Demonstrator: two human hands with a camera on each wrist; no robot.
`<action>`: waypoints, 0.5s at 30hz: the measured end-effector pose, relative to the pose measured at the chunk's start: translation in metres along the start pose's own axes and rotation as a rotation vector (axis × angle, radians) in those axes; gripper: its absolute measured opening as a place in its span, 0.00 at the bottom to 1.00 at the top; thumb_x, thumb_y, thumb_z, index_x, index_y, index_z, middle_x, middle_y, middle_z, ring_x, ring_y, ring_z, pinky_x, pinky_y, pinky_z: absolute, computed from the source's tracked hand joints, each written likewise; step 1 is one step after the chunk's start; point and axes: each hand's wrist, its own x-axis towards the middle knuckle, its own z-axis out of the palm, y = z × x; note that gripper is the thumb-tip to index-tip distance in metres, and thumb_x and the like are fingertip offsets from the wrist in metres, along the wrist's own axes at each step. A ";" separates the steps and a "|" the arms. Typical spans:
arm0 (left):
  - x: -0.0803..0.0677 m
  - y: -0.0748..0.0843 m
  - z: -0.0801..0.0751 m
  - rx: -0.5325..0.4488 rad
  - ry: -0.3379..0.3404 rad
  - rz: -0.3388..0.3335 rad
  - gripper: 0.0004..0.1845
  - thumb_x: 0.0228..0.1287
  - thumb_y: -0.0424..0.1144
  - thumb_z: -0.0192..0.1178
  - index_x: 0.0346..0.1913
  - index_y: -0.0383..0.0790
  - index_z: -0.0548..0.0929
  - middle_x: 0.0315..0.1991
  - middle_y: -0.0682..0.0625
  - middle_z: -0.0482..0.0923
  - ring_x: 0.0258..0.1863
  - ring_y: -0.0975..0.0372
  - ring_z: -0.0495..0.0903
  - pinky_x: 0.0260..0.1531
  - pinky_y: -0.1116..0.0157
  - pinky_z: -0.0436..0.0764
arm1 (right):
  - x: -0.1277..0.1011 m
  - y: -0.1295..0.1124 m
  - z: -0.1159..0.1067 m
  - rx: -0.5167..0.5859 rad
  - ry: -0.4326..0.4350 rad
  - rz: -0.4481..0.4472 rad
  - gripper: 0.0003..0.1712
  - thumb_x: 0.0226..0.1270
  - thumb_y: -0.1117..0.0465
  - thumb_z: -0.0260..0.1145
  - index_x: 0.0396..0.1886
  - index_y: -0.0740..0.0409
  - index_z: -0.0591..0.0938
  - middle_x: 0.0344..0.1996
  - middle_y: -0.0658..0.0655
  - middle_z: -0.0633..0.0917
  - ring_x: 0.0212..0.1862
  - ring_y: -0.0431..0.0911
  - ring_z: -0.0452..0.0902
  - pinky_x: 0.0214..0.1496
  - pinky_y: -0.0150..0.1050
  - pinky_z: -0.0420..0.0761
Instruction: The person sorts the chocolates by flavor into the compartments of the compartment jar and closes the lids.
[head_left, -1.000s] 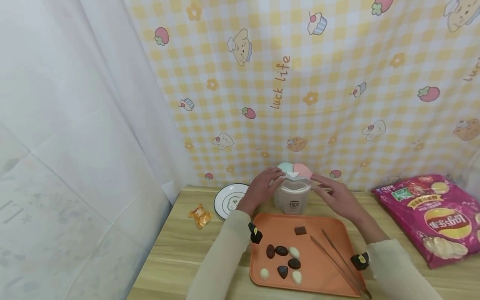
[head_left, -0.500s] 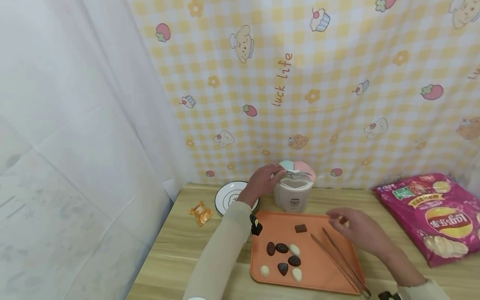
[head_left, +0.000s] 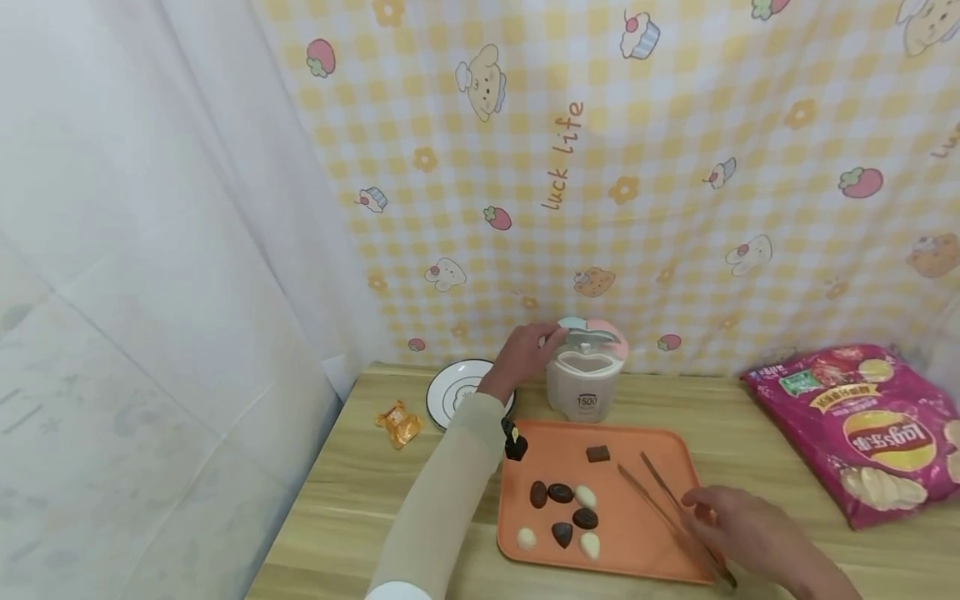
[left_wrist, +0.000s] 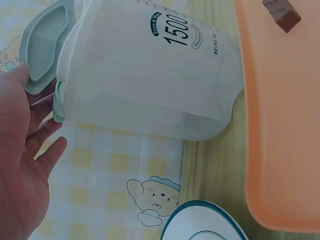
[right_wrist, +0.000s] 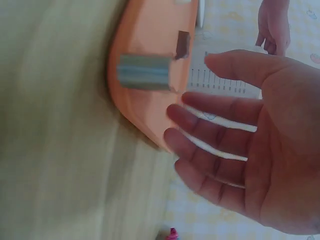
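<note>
A translucent white container [head_left: 585, 390] marked 1500 stands behind an orange tray [head_left: 645, 546]. Its lid has a green and a pink flap [head_left: 592, 332]. My left hand [head_left: 528, 350] rests against the green flap [left_wrist: 42, 50] with straight fingers, beside the container wall [left_wrist: 150, 75]. My right hand [head_left: 723, 518] hovers, empty, over the near end of the metal tongs [head_left: 660, 498] on the tray's right side. In the right wrist view that hand [right_wrist: 225, 140] is spread open above the tray edge [right_wrist: 145, 45]. Several dark and white chocolates [head_left: 561, 493] and a brown square piece [head_left: 597, 453] lie on the tray.
A white plate [head_left: 453, 392] with a dark rim sits left of the container. A gold-wrapped sweet [head_left: 399, 422] lies further left. A pink crisp bag [head_left: 862, 429] lies at the right. A yellow checked cloth hangs right behind the wooden table.
My right hand left the container's lid and dropped back to the tongs on the tray's right side. The left hand stayed at the lid.
</note>
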 end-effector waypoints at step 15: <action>0.002 0.000 0.005 -0.015 0.051 -0.021 0.20 0.80 0.54 0.53 0.52 0.46 0.90 0.58 0.51 0.84 0.60 0.60 0.80 0.60 0.60 0.77 | -0.004 0.001 0.028 -0.086 0.059 0.057 0.34 0.67 0.46 0.73 0.59 0.69 0.79 0.36 0.52 0.82 0.40 0.49 0.80 0.44 0.53 0.83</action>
